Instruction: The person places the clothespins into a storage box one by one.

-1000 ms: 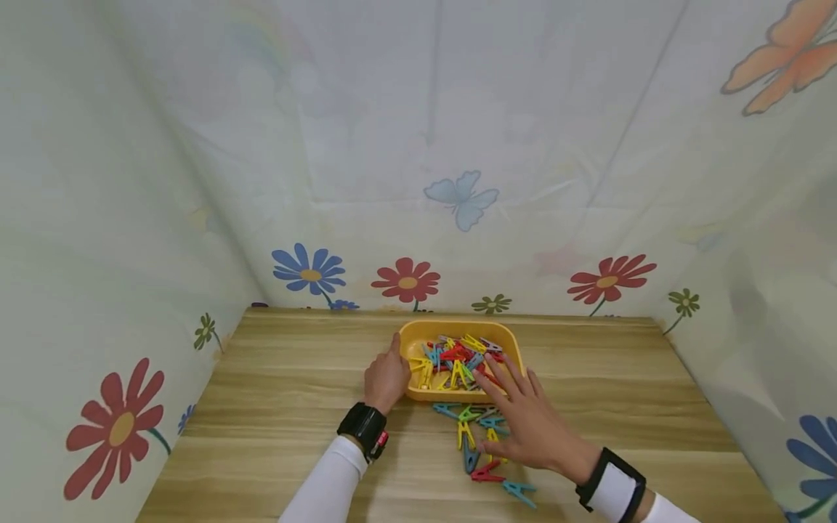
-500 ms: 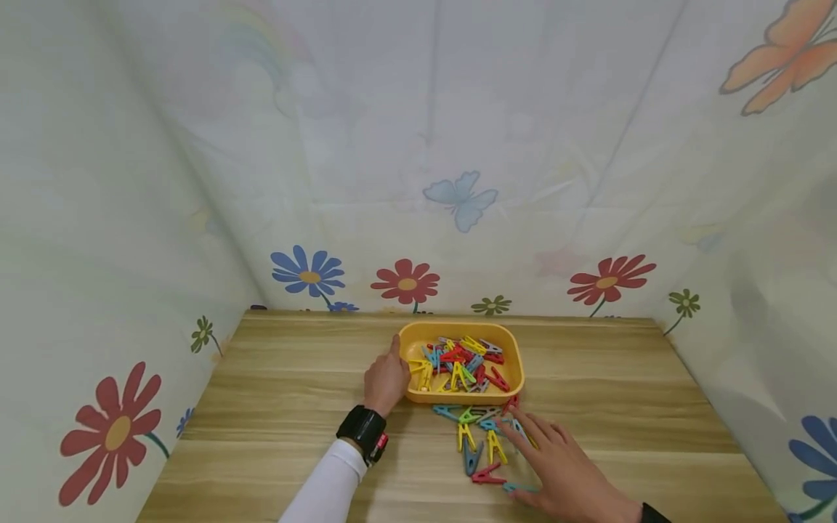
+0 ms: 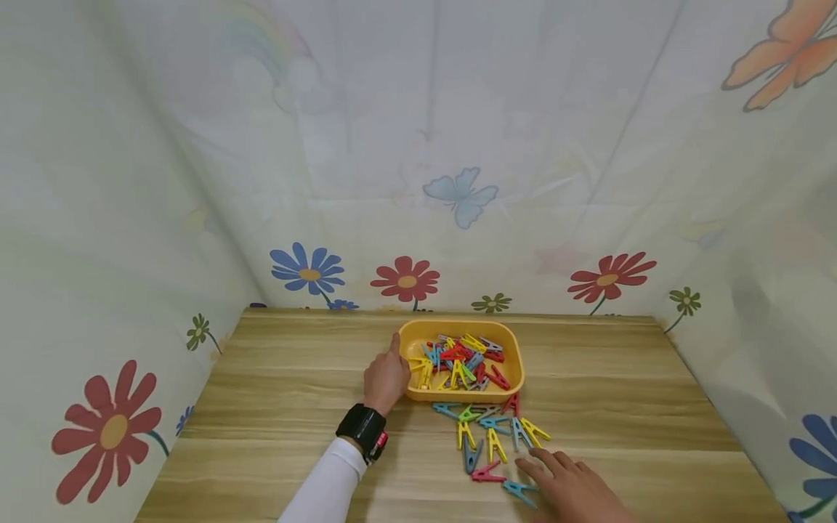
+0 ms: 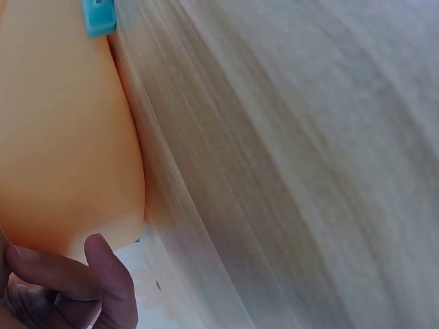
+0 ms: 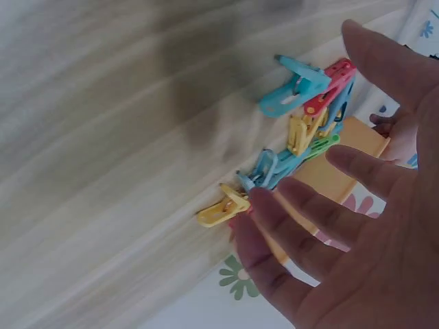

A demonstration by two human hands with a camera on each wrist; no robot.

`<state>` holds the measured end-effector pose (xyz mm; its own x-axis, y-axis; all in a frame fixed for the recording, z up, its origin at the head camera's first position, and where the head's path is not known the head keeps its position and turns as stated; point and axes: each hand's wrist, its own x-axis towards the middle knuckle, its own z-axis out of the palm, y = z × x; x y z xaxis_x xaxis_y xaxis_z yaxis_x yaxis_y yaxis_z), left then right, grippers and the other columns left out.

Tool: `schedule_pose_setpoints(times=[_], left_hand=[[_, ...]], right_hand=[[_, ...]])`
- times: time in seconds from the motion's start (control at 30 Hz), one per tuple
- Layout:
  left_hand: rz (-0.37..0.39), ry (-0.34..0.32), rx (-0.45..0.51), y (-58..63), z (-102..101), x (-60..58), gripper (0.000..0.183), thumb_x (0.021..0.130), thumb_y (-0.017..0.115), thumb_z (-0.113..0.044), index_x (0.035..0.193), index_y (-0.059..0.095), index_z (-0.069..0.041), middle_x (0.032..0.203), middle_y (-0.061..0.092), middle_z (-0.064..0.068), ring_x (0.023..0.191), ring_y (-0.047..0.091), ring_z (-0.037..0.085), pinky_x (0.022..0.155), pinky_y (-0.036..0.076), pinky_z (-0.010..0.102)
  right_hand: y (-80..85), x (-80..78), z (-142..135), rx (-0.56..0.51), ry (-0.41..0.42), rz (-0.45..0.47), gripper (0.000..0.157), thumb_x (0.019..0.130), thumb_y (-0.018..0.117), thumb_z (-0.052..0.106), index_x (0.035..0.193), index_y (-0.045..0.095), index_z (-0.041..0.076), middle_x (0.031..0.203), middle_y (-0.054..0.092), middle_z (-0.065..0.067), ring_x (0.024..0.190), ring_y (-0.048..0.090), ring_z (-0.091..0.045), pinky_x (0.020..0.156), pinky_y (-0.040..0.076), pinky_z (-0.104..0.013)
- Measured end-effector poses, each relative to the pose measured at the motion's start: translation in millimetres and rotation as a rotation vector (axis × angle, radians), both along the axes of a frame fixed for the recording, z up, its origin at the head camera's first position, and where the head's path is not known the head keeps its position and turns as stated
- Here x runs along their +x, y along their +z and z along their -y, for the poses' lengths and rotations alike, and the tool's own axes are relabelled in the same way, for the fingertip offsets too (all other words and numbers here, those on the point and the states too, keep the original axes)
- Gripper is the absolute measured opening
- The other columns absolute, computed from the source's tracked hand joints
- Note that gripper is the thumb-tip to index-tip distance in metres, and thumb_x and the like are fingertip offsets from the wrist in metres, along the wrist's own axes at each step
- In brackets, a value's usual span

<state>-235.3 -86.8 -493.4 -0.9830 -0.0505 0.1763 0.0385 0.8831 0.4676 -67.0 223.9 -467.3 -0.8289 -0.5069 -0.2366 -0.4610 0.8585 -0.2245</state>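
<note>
At its left end, a yellow plastic tray [image 3: 466,397] is held by my left hand [image 3: 384,380], index finger along the rim. In the left wrist view that hand's fingers [image 4: 113,281] are curled beside the tray's wall [image 4: 75,144]. Many coloured clothespins [image 3: 460,361] lie heaped inside. More clothespins lie loose in front of it, among them a red one [image 3: 487,473], a light blue one [image 3: 519,492] and a yellow one [image 3: 535,431]. My right hand [image 3: 575,488] is just right of these, holding nothing. Its fingers [image 5: 329,212] are spread and relaxed in the right wrist view.
The wood-grain tabletop [image 3: 301,363] ends at a pale curtain [image 3: 366,181] printed with flowers and butterflies. Similar cloth walls stand on the left and right. Both wrists wear dark straps; the left one [image 3: 362,432] shows beside a white sleeve.
My right hand has drawn back from over the tray toward the lower right, uncovering clothespins at the tray's front right. The left hand and the tray stay in place.
</note>
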Motion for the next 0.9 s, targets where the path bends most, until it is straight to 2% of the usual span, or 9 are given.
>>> schedule_pose_setpoints(times=[0.1, 0.2, 0.37, 0.53, 0.73, 0.9], left_hand=[[-0.007, -0.001, -0.003, 0.3, 0.3, -0.4, 0.055, 0.092, 0.052, -0.020, 0.142, 0.032, -0.009, 0.054, 0.045, 0.002, 0.043, 0.043, 0.016, 0.042, 0.041, 0.035], [-0.010, -0.001, 0.000, 1.0, 0.8, -0.5, 0.055, 0.092, 0.052, -0.020, 0.142, 0.032, -0.009, 0.054, 0.045, 0.002, 0.043, 0.042, 0.016, 0.042, 0.041, 0.035], [-0.009, -0.005, 0.002, 1.8, 1.4, 0.3, 0.055, 0.092, 0.052, -0.020, 0.142, 0.033, -0.009, 0.055, 0.046, 0.003, 0.043, 0.042, 0.016, 0.042, 0.041, 0.035], [-0.010, -0.005, 0.006, 2.1, 1.6, 0.4, 0.055, 0.092, 0.052, -0.020, 0.142, 0.033, -0.009, 0.058, 0.048, 0.004, 0.044, 0.043, 0.016, 0.042, 0.041, 0.036], [-0.009, -0.005, 0.008, 1.6, 0.9, 1.0, 0.055, 0.092, 0.052, -0.020, 0.142, 0.033, -0.009, 0.058, 0.048, 0.004, 0.044, 0.043, 0.016, 0.042, 0.042, 0.036], [-0.015, -0.008, 0.015, 0.5, 0.9, 1.7, 0.054, 0.092, 0.052, -0.020, 0.142, 0.033, -0.009, 0.058, 0.048, 0.004, 0.043, 0.043, 0.016, 0.042, 0.041, 0.036]], right_hand=[[-2.8, -0.3, -3.1, 0.011, 0.011, 0.004, 0.065, 0.075, 0.059, 0.065, 0.123, 0.054, 0.021, 0.113, 0.051, -0.001, 0.091, 0.050, -0.021, 0.072, 0.048, -0.049], [-4.5, -0.2, -6.2, 0.012, 0.011, 0.041, 0.066, 0.072, 0.056, 0.071, 0.115, 0.057, 0.022, 0.101, 0.050, 0.004, 0.077, 0.048, -0.013, 0.063, 0.049, -0.040], [-7.5, 1.2, -9.4, -0.002, -0.018, 0.130, 0.069, 0.067, 0.055, 0.075, 0.109, 0.057, 0.020, 0.089, 0.046, 0.007, 0.062, 0.043, -0.008, 0.057, 0.047, -0.034], [-9.5, 0.4, -9.9, -0.016, -0.038, 0.161, 0.062, 0.069, 0.060, 0.070, 0.106, 0.057, 0.019, 0.086, 0.045, 0.007, 0.058, 0.041, -0.008, 0.056, 0.046, -0.034], [-16.9, 0.5, -7.4, -0.028, -0.009, 0.154, 0.046, 0.076, 0.062, 0.059, 0.095, 0.058, 0.018, 0.076, 0.042, 0.010, 0.058, 0.040, -0.007, 0.053, 0.043, -0.031], [-20.1, 2.2, -3.9, -0.019, -0.014, 0.160, 0.047, 0.074, 0.060, 0.063, 0.090, 0.056, 0.019, 0.072, 0.041, 0.011, 0.058, 0.040, -0.007, 0.053, 0.043, -0.033]])
